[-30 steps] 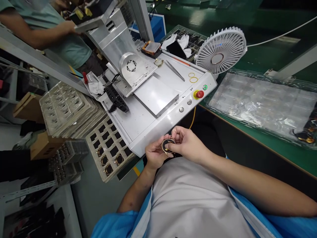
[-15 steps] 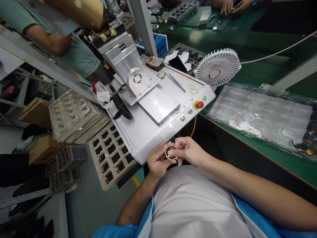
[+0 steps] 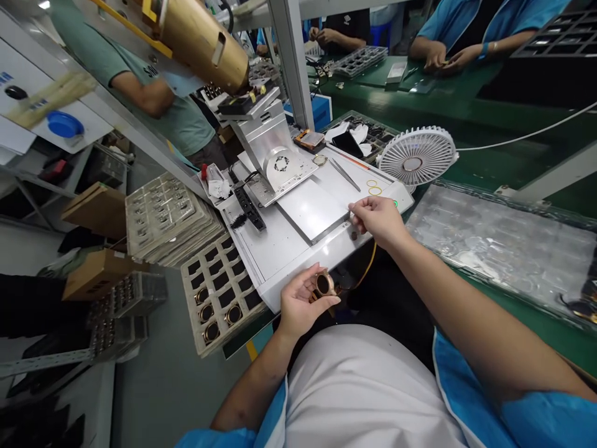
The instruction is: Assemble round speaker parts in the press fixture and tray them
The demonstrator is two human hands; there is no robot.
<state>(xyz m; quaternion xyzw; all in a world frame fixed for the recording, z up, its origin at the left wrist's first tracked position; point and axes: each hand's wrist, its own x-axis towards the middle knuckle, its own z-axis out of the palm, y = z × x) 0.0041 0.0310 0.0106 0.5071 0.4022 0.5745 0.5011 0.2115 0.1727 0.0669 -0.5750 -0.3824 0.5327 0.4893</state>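
Watch case (image 3: 323,285), gold-coloured with a dark round face, is located in the left grip (image 3: 301,305). The left grip is clasped around the case at its left side and stands just in front of the white machine base (image 3: 261,249). The right grip (image 3: 380,219) is apart from the case, above and to the right of the left grip, and is drawn into a pinch at the machine base's near edge. Whether it retains a small part cannot be determined.

A green-lit button (image 3: 395,203) is just right of the right grip. Beyond that grip, two yellow rings (image 3: 375,195) and tweezers (image 3: 345,174) lie on the machine base. To its left are a flat metal plate (image 3: 312,211) and, farther back, a metal fixture (image 3: 261,143). A white fan (image 3: 416,155) stands beyond it; a clear plastic tray (image 3: 494,230) rests to its right on the green surface (image 3: 448,115).

Left of the left grip, a moulded tray (image 3: 222,331) carries four similar cases (image 3: 233,314). Farther left is a tray stack (image 3: 186,244).
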